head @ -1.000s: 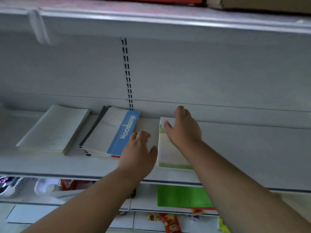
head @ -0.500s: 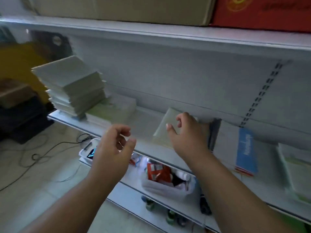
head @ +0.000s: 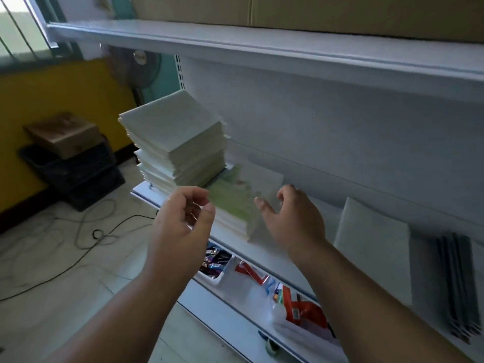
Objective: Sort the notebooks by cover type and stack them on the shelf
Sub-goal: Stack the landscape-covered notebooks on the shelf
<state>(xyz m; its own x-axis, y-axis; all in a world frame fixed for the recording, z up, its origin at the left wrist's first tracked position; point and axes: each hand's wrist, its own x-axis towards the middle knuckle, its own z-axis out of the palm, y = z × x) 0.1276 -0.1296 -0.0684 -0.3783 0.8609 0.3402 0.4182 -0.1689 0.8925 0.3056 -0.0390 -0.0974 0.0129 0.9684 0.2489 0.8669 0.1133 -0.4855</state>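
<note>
A tall stack of pale notebooks (head: pixel 178 137) stands at the left end of the white shelf (head: pixel 141 191). Beside it lies a low stack topped by a green-covered notebook (head: pixel 235 197), blurred by motion. My right hand (head: pixel 290 218) grips this notebook at its right edge, thumb on the cover and fingers curled over the far side. To the left of that stack my left hand (head: pixel 183 221) hovers with loosely curled fingers and holds nothing. Further right on the shelf lie a pale notebook stack (head: pixel 372 231) and dark-covered notebooks (head: pixel 458 284).
The upper shelf (head: pixel 262 51) carries cardboard boxes (head: pixel 314 11). On the lower shelf sit a white bin of snack packets (head: pixel 217 258) and red packets (head: pixel 301 307). On the floor at left are black crates with a box (head: pixel 70 163) and loose cables (head: pixel 91 231). A fan (head: pixel 138 66) stands behind.
The view has swung left along the shelf. Both hands left the green-and-white notebook at the right and moved to the left end; my right hand now grips the green notebook there.
</note>
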